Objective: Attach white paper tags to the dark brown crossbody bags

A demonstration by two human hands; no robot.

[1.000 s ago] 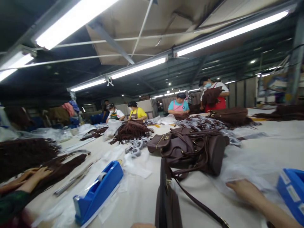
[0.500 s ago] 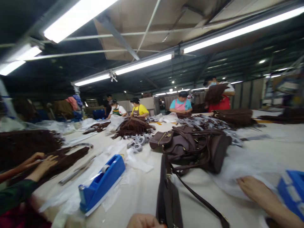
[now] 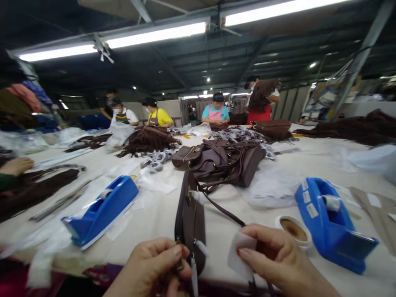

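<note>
A dark brown handbag [image 3: 198, 222] stands on its narrow edge at the front of the table, its zip and strap showing. My left hand [image 3: 157, 264] is closed at its near end, fingers pinched round a small brass-coloured metal fitting [image 3: 179, 264]. Just right of the bag, my right hand [image 3: 275, 255] grips a small piece of thin white wrapping sheet [image 3: 239, 251] between thumb and fingers. The bag's thin strap [image 3: 222, 212] runs toward that hand. Small white wraps [image 3: 201, 247] hang on the bag's side near the zip.
Blue tape dispensers stand left [image 3: 102, 210] and right [image 3: 334, 222], with a tape roll [image 3: 292, 231] beside the right one. More brown bags [image 3: 222, 161] and a white sheet pile [image 3: 272, 183] lie beyond. A co-worker's hand [image 3: 17, 166] is at far left; several people work opposite.
My right hand has come from the white sheet pile to beside the bag, now holding a small sheet. My left hand has come further into view at the bag's near end. The view has turned right.
</note>
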